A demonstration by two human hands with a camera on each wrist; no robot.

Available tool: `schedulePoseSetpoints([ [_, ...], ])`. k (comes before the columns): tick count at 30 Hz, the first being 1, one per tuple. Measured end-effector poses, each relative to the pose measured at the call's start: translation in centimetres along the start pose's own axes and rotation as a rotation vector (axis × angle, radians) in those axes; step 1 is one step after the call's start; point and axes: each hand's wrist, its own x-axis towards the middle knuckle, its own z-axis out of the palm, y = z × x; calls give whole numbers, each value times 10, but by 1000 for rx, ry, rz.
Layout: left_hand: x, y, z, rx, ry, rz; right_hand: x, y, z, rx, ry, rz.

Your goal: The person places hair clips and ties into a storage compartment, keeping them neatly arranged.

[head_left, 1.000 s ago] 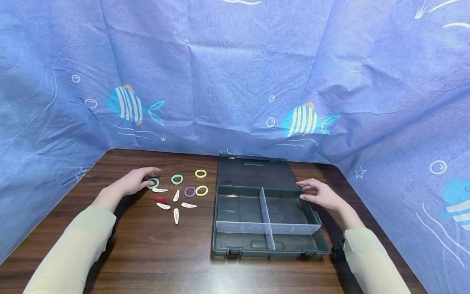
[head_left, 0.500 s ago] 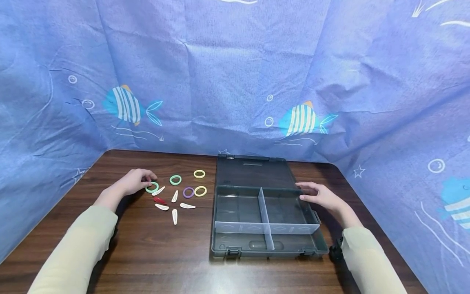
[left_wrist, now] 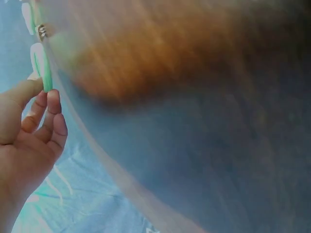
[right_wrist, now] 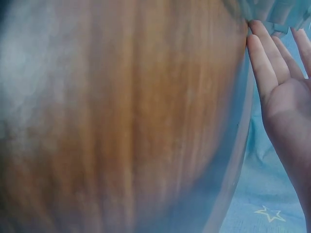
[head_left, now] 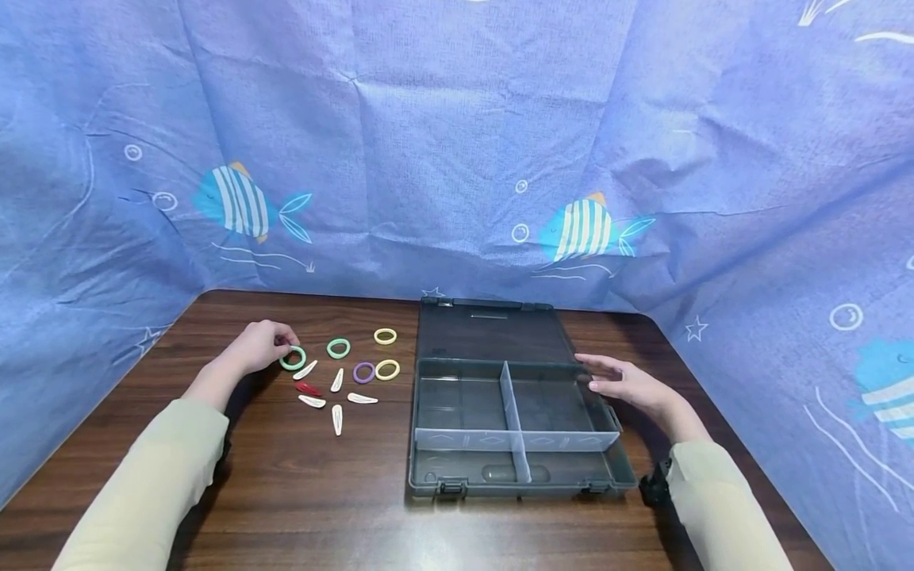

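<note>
Between thumb and fingers, my left hand [head_left: 263, 346] pinches a green hair tie [head_left: 293, 367] at the left of the table. In the left wrist view the same green hair tie [left_wrist: 47, 68] stands edge-on at the fingertips. Just to its right lie white snap hair clips [head_left: 338, 420] and one red clip [head_left: 309, 388]. My right hand [head_left: 631, 386] rests at the right side of a dark see-through divider box [head_left: 464, 493], with its fingers fairly straight. The right wrist view shows that hand [right_wrist: 286, 92] with fingertips at the box's edge.
A second green hair tie [head_left: 339, 348], a purple one [head_left: 363, 373] and two yellow ones [head_left: 387, 370] lie between the left hand and the box. The box lid [head_left: 493, 333] lies back behind its compartments. A blue fish-print cloth [head_left: 428, 159] hangs around the table [head_left: 300, 507].
My left fingers have closed on the green hair tie and tilted it up slightly. The white clip beside it has turned to a slant. The right hand stays at the box.
</note>
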Motion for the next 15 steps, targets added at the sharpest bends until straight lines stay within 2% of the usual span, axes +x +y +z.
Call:
schedulePoseSetpoints([
  [6,-2,4,-4,-86,-6,-67,-2,0,0,44,-26,-7],
  [15,-2,14,-9,-77,40,-47,1,6,-2,130,-79,28],
])
